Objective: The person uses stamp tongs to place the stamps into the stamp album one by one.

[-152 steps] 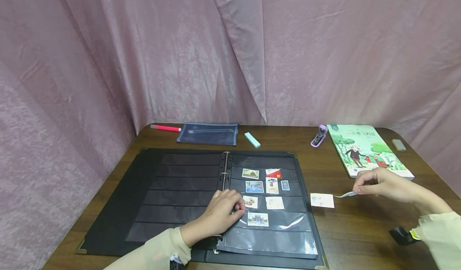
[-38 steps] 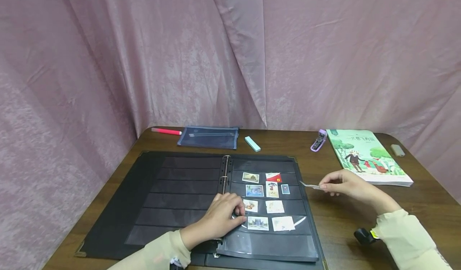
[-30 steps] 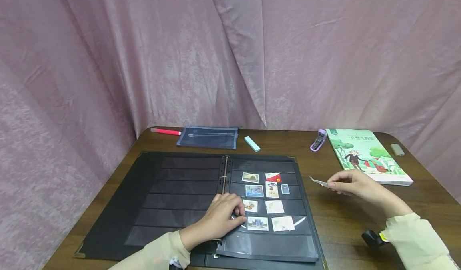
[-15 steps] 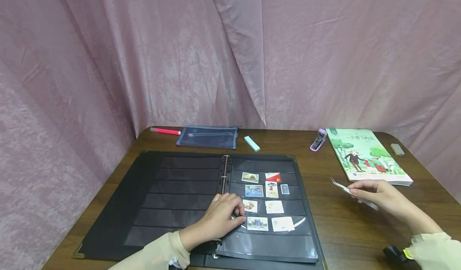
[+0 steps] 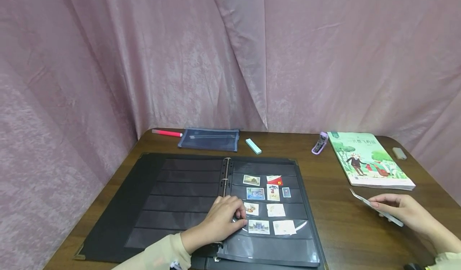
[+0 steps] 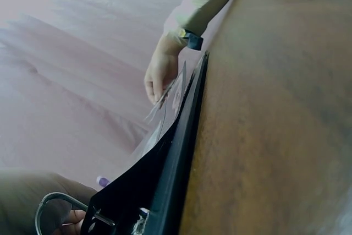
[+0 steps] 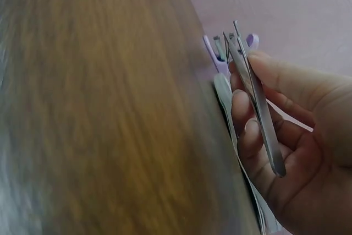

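Observation:
A black ring-bound stamp album [image 5: 119, 198] lies spread on the wooden table. Its right page [image 5: 268, 250] carries several stamps in clear-fronted rows; a pale stamp [image 5: 284, 227] sits beside a building stamp [image 5: 259, 227] in the lowest filled row. My left hand [image 5: 221, 218] rests by the rings, thumb and fingers curled on that page's inner edge; the fingertips are partly hidden. Right of the album my right hand [image 5: 407, 212] pinches metal tweezers [image 7: 261, 108] between thumb and fingers. The tweezers' tips stand slightly apart with nothing between them.
Behind the album lie a pink pen [image 5: 167, 133], a blue mesh pouch [image 5: 209, 141] and a pale blue stick-shaped item [image 5: 253, 146]. A purple clip-like item [image 5: 319, 143], a green book [image 5: 371, 160] and a whitish eraser-like block [image 5: 399, 153] lie along the back right. A pink curtain [image 5: 230, 54] hangs behind.
The pale stamp, earlier in the tweezers beside the album, now sits in the page's lowest filled row. My right hand has drawn back rightward and nearer with the tweezers. The left hand stays put.

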The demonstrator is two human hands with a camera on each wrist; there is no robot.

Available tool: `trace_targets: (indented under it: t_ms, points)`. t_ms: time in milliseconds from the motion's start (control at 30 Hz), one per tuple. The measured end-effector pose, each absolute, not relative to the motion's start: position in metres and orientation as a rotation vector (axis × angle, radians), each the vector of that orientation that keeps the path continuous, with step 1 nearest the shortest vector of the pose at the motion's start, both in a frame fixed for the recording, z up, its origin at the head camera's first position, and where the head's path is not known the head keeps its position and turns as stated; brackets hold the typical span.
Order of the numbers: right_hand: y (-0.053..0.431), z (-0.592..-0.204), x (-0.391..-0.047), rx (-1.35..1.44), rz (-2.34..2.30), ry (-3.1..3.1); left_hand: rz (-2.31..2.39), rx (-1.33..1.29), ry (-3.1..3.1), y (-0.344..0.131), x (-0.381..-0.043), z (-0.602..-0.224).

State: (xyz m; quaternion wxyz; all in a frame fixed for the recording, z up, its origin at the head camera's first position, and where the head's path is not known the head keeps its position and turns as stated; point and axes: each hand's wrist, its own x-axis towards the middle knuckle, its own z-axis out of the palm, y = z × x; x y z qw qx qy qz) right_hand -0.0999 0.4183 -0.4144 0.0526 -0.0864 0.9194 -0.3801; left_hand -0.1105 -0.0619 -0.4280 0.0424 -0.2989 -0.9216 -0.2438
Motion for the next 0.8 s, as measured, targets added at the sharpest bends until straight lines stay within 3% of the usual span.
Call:
trace_targets:
  t_ms: [800]
  points:
    - [0.423, -0.432, -0.095, -0.136, -0.928, 3.111, -0.72, -0.928, -2.795, -0.063, -0.111, -0.431]
